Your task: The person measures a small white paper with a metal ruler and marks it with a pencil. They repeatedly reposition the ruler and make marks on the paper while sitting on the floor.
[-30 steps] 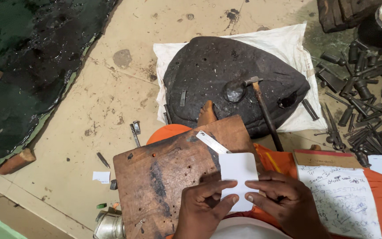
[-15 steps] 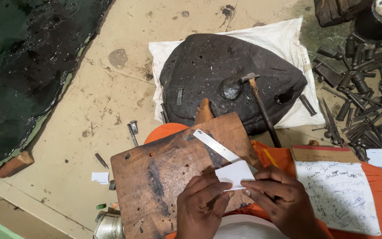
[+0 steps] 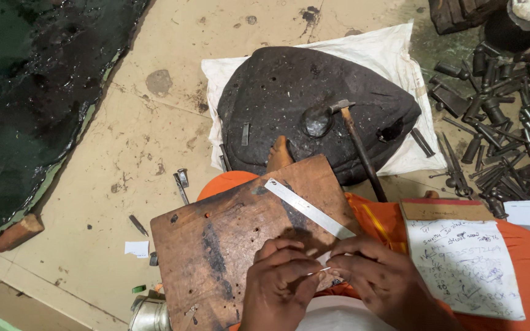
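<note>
A worn wooden board [image 3: 228,239] lies across my lap, which is draped in orange cloth [image 3: 394,227]. My left hand [image 3: 277,285] and my right hand [image 3: 378,279] meet over its near right corner, fingers pinched on a small white sheet [image 3: 321,270] that shows only as a thin edge between them. A thin metal ruler [image 3: 308,208] lies slanted on the board just beyond my fingers.
A dark dome-shaped block [image 3: 314,104] rests on a white sack [image 3: 394,55] ahead, with a hammer [image 3: 357,150] leaning on it. Several metal punches [image 3: 510,104] lie scattered at the right. A written paper pad [image 3: 467,263] sits by my right knee. Small tools [image 3: 180,184] lie on the floor.
The white sheet lay flat and wide under my fingers; both hands have since closed over it, so only a thin edge shows. The hands drew slightly toward me.
</note>
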The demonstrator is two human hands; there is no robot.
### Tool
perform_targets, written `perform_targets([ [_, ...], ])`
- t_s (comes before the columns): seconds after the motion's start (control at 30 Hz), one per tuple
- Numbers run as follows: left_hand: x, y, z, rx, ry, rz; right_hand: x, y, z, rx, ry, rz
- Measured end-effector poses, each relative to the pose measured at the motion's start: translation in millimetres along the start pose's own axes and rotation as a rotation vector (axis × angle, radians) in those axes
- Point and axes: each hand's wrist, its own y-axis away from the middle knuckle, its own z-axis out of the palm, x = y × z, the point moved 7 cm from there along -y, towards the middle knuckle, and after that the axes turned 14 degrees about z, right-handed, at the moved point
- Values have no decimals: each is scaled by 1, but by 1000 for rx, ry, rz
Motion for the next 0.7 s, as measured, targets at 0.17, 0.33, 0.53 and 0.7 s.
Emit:
perform_targets([
  [0.17, -20, 7, -16, 147, 152, -109, 14, -6, -16, 130, 43, 84],
  [0.33, -62, 32, -18, 242, 460, -716, 47, -14, -34, 98, -78, 436],
  [0.53, -61, 20, 8, 431, 915, -646, 55, 8, 25, -299, -607, 873],
  [0.7, -74, 33, 17, 456, 907, -794, 62, -1, 21, -133, -528, 835],
])
